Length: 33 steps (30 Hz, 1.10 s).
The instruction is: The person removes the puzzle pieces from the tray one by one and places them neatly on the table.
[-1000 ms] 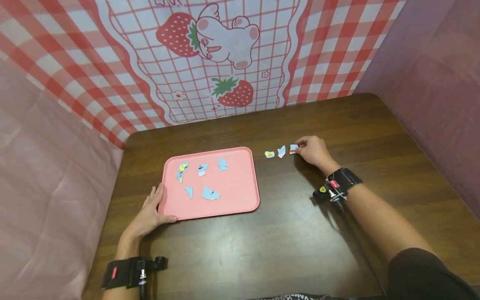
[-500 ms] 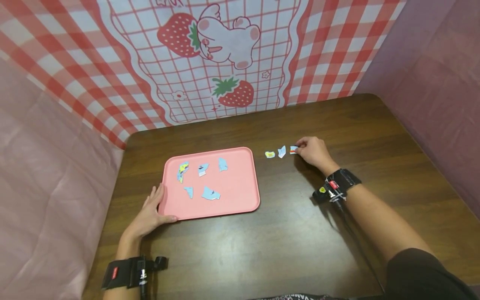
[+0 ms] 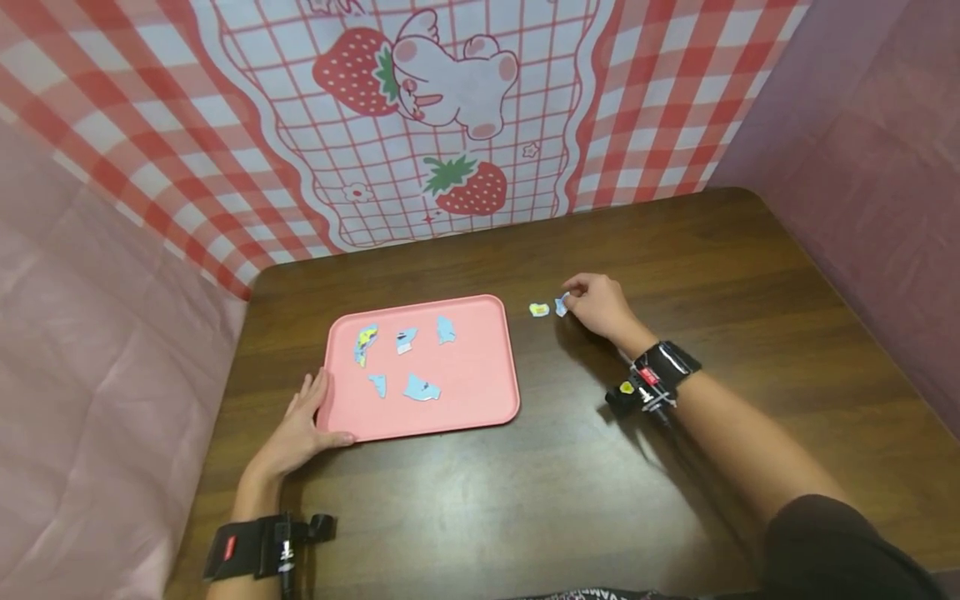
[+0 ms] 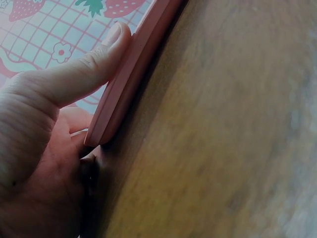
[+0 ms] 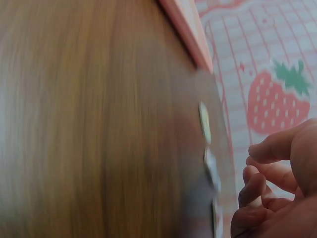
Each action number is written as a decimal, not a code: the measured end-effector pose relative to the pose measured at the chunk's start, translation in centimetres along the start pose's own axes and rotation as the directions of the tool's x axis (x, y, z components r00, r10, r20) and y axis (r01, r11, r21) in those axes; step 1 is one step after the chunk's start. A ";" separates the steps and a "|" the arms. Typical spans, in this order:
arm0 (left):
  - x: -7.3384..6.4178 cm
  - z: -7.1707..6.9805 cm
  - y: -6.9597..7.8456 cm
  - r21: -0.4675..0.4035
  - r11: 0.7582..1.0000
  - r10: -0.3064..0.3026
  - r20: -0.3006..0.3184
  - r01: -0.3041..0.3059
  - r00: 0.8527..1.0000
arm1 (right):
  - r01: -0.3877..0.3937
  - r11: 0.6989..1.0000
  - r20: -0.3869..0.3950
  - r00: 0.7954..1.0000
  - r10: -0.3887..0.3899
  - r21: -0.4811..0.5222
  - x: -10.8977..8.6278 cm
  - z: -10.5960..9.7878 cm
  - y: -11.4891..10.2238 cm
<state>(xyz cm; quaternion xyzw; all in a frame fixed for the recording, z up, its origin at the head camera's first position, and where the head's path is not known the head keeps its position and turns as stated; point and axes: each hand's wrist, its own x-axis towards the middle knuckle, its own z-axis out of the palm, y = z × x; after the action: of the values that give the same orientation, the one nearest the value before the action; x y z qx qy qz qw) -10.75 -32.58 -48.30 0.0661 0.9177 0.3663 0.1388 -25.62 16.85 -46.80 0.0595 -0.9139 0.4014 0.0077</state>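
A pink tray [image 3: 472, 375] lies on the left of the table, bearing several flat, irregular light-blue printed pieces; one [image 3: 365, 343] also has yellow on it. My left hand [image 3: 296, 429] grips the tray's near left corner, thumb on the front rim [image 4: 131, 74] and fingers along the left side. To the right of the tray, a yellow piece [image 3: 539, 309] and a pale-blue piece [image 3: 561, 305] lie in a row. My right hand [image 3: 600, 308] is over the pale-blue one, partly covering it. In the right wrist view its fingers [image 5: 275, 148] are loosely curled, with nothing visible between them.
The brown wooden table [image 3: 450, 508] reaches a red-and-white checked cloth [image 3: 480, 108] with strawberries behind it. Pink cloth [image 3: 90, 375] hangs at the left. In the right wrist view, a third piece [image 5: 216, 220] lies at the row's end.
My right hand has left the red-striped piece and moved left over the pale-blue piece. It now hides the red-striped one in the head view. The left hand and tray have stayed still.
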 end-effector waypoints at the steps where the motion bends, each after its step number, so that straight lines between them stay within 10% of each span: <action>1: 0.0 0.0 0.0 0.001 1.000 0.000 0.001 0.000 1.000 | 0.011 1.000 0.005 1.000 -0.011 0.004 -0.1 0.4 -0.6; 33: -0.1 -0.1 -0.4 0.027 1.000 0.008 0.001 -0.008 1.000 | 0.183 0.979 0.230 0.960 -0.159 -0.086 1.5 10.7 -10.7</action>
<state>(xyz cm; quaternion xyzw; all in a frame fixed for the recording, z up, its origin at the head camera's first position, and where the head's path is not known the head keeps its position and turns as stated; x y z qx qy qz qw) -10.74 -32.96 -48.44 0.0718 0.9222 0.3545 0.1368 -25.54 1.61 -46.14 0.1821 -0.9206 0.3407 -0.0567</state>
